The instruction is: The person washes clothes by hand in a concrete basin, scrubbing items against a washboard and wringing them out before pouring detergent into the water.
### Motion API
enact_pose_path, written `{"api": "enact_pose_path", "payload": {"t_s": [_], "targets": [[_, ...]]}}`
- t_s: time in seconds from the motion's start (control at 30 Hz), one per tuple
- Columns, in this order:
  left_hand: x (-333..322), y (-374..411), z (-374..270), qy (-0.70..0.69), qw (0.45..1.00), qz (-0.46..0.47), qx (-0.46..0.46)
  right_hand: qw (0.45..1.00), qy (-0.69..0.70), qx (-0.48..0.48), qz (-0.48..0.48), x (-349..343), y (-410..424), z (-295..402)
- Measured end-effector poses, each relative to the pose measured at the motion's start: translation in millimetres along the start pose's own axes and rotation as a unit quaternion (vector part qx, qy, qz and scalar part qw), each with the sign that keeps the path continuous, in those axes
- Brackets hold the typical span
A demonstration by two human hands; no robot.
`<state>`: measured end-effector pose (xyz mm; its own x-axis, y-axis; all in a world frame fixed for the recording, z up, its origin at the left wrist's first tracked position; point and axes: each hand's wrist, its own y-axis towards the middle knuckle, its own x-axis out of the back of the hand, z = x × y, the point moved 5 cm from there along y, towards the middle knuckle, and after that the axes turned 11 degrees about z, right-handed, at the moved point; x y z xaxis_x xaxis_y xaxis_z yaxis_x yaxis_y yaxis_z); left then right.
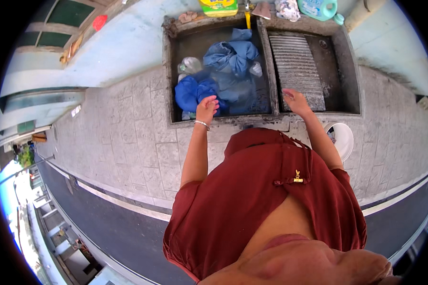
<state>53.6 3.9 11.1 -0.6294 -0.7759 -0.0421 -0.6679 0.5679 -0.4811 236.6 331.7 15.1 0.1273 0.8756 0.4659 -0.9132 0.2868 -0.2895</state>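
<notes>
My left hand (207, 109), with a bracelet at the wrist, hovers over the near edge of the left basin, loosely curled and holding nothing visible. Just beyond it a bright blue cloth (190, 93) bulges out of the cloudy water. Farther back in that water lies a wet denim-blue garment (232, 55), bunched and partly sunk. My right hand (296, 102) hangs above the near end of the ridged washboard slab (296, 67) in the right basin. Its fingers are bent, with nothing seen between them. Whether it touches the slab cannot be told.
A divider wall (267, 71) parts the concrete sink's two basins. Along the back ledge are a yellow-green detergent package (219, 8), a yellow tap (248, 19) and a turquoise detergent jug (317, 9). A white bucket (345, 140) stands at the sink's near right, on stone paving (139, 131).
</notes>
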Motion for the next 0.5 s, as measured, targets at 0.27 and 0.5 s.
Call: {"api": "enact_pose_path", "payload": {"t_s": [0.27, 0.5], "targets": [[63.8, 37.2, 24.2, 0.360, 0.925, -0.111, -0.055, 0.991, -0.065, -0.086, 0.085, -32.1, 0.1, 0.2], [62.3, 66.9, 45.2, 0.472, 0.843, -0.084, 0.246, 0.993, -0.060, -0.079, 0.057, -27.7, -12.7, -8.4]]}}
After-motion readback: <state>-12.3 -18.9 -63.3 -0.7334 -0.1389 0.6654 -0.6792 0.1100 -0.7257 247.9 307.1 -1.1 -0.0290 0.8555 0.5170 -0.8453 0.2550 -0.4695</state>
